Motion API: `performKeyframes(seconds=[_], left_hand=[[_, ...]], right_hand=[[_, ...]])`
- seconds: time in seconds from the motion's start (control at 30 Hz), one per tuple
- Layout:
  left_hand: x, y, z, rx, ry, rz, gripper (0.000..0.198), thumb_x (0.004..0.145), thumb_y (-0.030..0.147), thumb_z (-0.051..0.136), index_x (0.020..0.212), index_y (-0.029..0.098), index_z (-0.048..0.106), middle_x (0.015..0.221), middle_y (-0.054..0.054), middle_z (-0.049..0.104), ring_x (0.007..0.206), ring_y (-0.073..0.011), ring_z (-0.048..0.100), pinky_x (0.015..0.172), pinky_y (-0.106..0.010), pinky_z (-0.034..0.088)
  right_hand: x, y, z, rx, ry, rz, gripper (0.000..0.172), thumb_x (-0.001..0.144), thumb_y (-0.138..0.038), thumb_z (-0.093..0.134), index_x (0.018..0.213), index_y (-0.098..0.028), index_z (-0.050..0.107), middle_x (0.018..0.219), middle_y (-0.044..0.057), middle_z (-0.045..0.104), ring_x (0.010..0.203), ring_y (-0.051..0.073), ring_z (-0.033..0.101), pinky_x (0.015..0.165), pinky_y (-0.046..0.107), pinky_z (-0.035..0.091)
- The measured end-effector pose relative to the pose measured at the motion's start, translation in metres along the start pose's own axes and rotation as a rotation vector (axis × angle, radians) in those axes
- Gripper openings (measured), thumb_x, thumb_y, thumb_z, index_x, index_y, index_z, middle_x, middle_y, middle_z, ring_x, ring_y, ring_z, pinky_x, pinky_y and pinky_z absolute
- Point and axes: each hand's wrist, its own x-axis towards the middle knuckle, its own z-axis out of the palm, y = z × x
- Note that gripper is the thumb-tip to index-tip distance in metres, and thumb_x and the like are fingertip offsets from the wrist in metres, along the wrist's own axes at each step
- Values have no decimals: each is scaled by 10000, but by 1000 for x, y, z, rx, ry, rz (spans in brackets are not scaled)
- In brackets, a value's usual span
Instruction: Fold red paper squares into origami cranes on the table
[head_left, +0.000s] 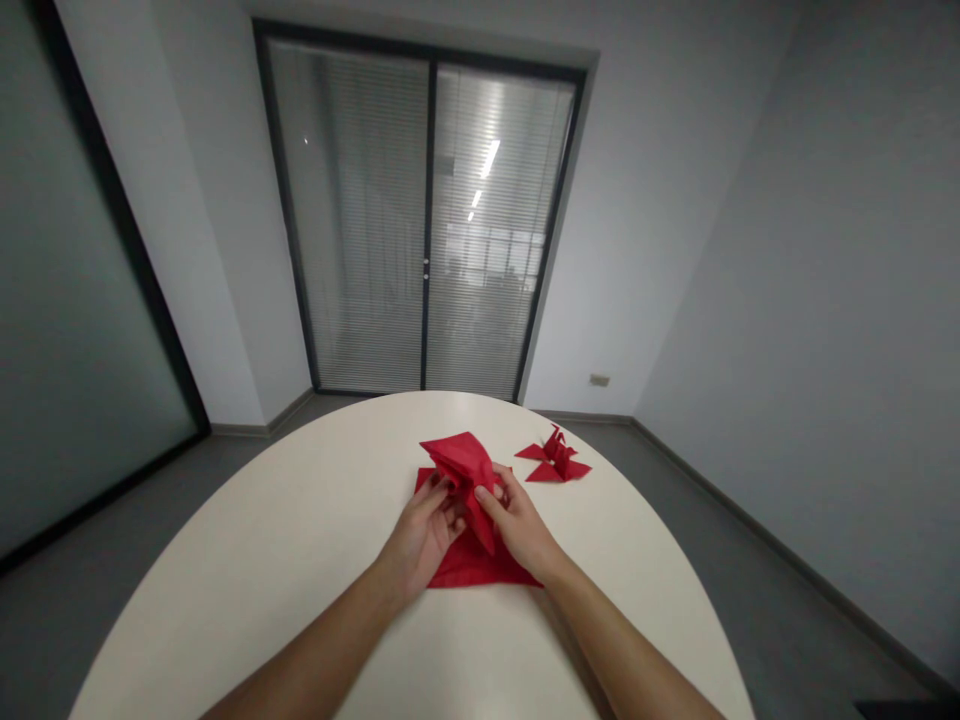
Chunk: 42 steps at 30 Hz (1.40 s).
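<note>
A partly folded piece of red paper (pixel 466 458) is held up off the table, its upper part spread wide and a narrow point hanging down. My right hand (pixel 514 512) pinches its right side between thumb and fingers. On the other side, my left hand (pixel 426 530) has curled fingers against the paper's left and lower folds; the exact grip is partly hidden. Beneath both hands lies a flat red sheet (pixel 484 572), mostly covered by the hands and the held piece.
Folded red origami figures (pixel 556 460), with pointed wings like cranes, sit close together at the table's far right. The round white table (pixel 300 560) has a curved edge. Beyond it stand a glass door with blinds (pixel 360 220) and grey walls.
</note>
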Motion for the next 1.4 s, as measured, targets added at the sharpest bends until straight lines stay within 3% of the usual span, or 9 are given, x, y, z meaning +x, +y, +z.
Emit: performKeyframes(seconds=[0.17, 0.3, 0.4, 0.63, 0.8, 1.0, 1.1, 1.23, 1.4], left_hand=[[-2, 0, 4, 38, 51, 35, 293, 772, 167, 780, 999, 191, 597, 911, -19, 732, 701, -118, 683, 628, -211, 544], [-1, -1, 4, 60, 91, 62, 314, 748, 152, 798, 995, 193, 608, 911, -14, 736, 715, -118, 689, 693, -226, 556], [-1, -3, 4, 139, 106, 97, 401, 704, 165, 837, 1040, 199, 621, 977, -23, 741, 751, -122, 697, 710, -224, 555], [-3, -6, 6, 154, 86, 100, 366, 671, 163, 843, 973, 171, 638, 914, -30, 742, 741, -135, 690, 699, -231, 549], [-3, -6, 9, 115, 84, 85, 304, 711, 157, 803, 969, 164, 641, 903, -36, 746, 766, -155, 699, 685, -231, 534], [-3, -8, 8, 93, 80, 72, 265, 736, 159, 785, 963, 166, 649, 925, -42, 745, 777, -155, 692, 694, -239, 537], [-3, -11, 6, 93, 70, 27, 225, 760, 191, 773, 952, 161, 659, 918, -49, 749, 789, -160, 693, 711, -244, 539], [-6, -11, 6, 72, -20, 47, 217, 775, 214, 771, 958, 148, 675, 979, -74, 753, 915, -196, 700, 838, -277, 538], [-8, -9, 9, 49, -42, 55, 246, 753, 162, 792, 971, 165, 680, 990, -53, 758, 906, -181, 704, 902, -286, 527]], right_hand=[[2, 11, -6, -181, 124, -17, 555, 880, -487, 641, 1332, -210, 477, 850, -13, 627, 696, 136, 584, 721, 287, 517], [-2, 0, -6, -466, 226, -221, 380, 899, -387, 628, 1237, -219, 591, 1151, 92, 645, 990, 221, 611, 941, 410, 489], [-4, -11, -4, -538, 178, -391, 321, 919, -320, 605, 1232, -250, 624, 1240, 99, 619, 1177, 252, 551, 1046, 440, 421], [-7, -13, -7, -586, 96, -515, 174, 928, -178, 548, 989, -247, 695, 967, 67, 675, 944, 212, 630, 856, 363, 507], [-9, -12, -12, -741, -3, -652, 248, 863, -104, 517, 1031, -239, 640, 1030, 80, 685, 981, 223, 634, 861, 385, 506], [-10, -16, -20, -927, 98, -823, 242, 841, -91, 543, 984, -250, 657, 997, 83, 688, 907, 233, 636, 786, 407, 507], [-10, -16, -25, -946, 26, -891, 265, 838, -62, 538, 999, -252, 630, 1035, 81, 716, 912, 228, 660, 758, 395, 500], [-9, -13, -26, -904, 0, -860, 307, 822, -47, 537, 1048, -249, 584, 1087, 76, 727, 974, 234, 665, 814, 412, 492], [-8, -6, -14, -647, 203, -641, 247, 859, -90, 550, 1042, -254, 569, 970, 49, 709, 917, 218, 660, 846, 388, 500]])
